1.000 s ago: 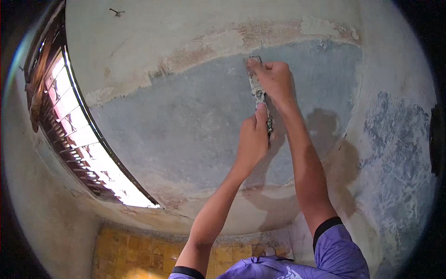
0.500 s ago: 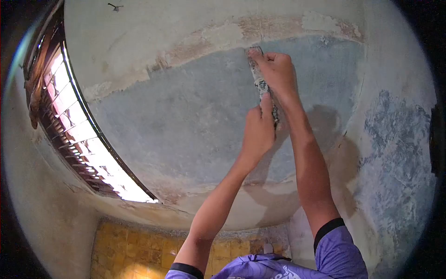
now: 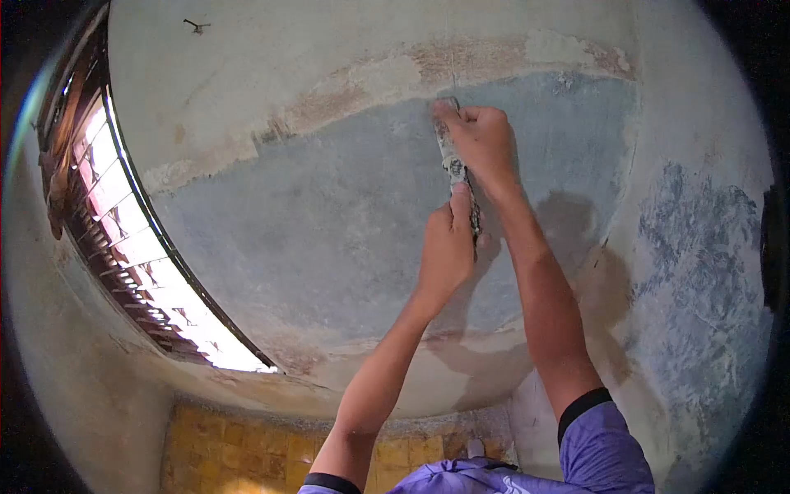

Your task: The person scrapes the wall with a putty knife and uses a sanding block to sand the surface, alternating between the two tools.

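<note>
My right hand (image 3: 481, 142) is closed around the upper end of a narrow, plaster-crusted trowel (image 3: 447, 146), its thumb pressing near the top. Lower down, my left hand (image 3: 448, 243) wraps around the same tool with the thumb lying along it. The trowel stands nearly upright against the blue-grey patch (image 3: 329, 214) of the wall, just under its upper edge. My hands cover much of the tool, so its full shape is hidden.
Bare, rough plaster (image 3: 387, 78) borders the patch above. On the left is a barred window (image 3: 140, 222). A nail (image 3: 196, 26) juts from the upper wall. The right-hand wall has mottled blue paint (image 3: 699, 239). Yellow tiles (image 3: 247, 436) cover the floor below.
Both hands and the trowel have slid slightly down the wall together. The view has also shifted a little, so the wall and window appear lower and further left.
</note>
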Motion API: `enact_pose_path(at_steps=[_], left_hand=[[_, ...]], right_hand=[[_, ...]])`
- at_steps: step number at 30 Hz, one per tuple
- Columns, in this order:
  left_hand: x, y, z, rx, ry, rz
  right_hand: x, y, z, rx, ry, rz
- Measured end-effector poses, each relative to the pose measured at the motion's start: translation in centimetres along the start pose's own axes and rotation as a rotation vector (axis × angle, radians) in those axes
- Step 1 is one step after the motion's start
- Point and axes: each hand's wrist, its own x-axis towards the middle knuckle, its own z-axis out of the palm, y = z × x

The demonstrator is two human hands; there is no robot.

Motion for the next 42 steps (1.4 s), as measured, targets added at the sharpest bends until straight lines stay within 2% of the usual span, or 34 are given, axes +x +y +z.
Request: enact_pose_path(at_steps=[2,4,7,11,13,17,19,22,26,28,31,32,35,40,42], left_hand=[[0.8,-0.6,0.0,0.034,0.005,0.047],[0.9,-1.1,-0.2,0.029,0.003,0.051],[-0.7,0.0,-0.8,-0.029,-0.038,-0.062],[1.0,-1.5,-1.1,0.077,-0.01,0.06],[1.3,-1.9,-0.9,0.108,0.009,0.088],[-0.2,-0.4,-1.5,0.045,0.007,-0.002],[-0.3,-0.2,-1.5,0.017,0.007,-0.066],[1.0,-1.3,-0.6,0.051,0.013,0.106],[0.0,-0.2,-1.4,0.102,0.029,0.048],[-0.5,-0.7,-2.1,0.098,0.02,0.008],[1.2,-1.7,-2.6,0.271,0.049,0.144],[1.1,-1.3,-2.5,0.254,0.045,0.139],[0.4,-0.3,-2.3,0.211,0.041,0.106],[-0.2,-0.1,-3.2,0.225,0.03,0.075],[2.1,-0.6,-3.5,0.339,0.086,0.206]], right_hand=[[0.6,0.1,0.6,-0.012,0.045,-0.06],[0.2,-0.3,0.4,0.0,0.026,-0.026],[-0.4,0.0,0.1,-0.021,-0.006,0.004],[0.0,-0.1,1.2,-0.027,0.083,-0.085],[-0.2,-0.5,1.1,0.0,0.075,-0.019],[-0.7,-0.5,0.9,-0.041,0.017,0.0],[-0.6,-0.9,0.8,0.033,-0.005,0.039],[0.2,-1.0,1.1,0.081,0.004,0.028],[-0.3,-0.1,1.3,-0.002,0.027,-0.011],[-0.7,-0.1,1.6,0.034,0.018,0.039],[0.1,-0.1,1.9,0.025,0.013,0.013],[0.1,-0.3,1.9,0.007,0.011,-0.002],[-0.2,-1.5,1.6,0.158,-0.046,0.142],[-0.3,0.0,1.9,0.012,-0.042,0.062],[0.5,-0.5,2.6,0.018,0.011,0.01]])
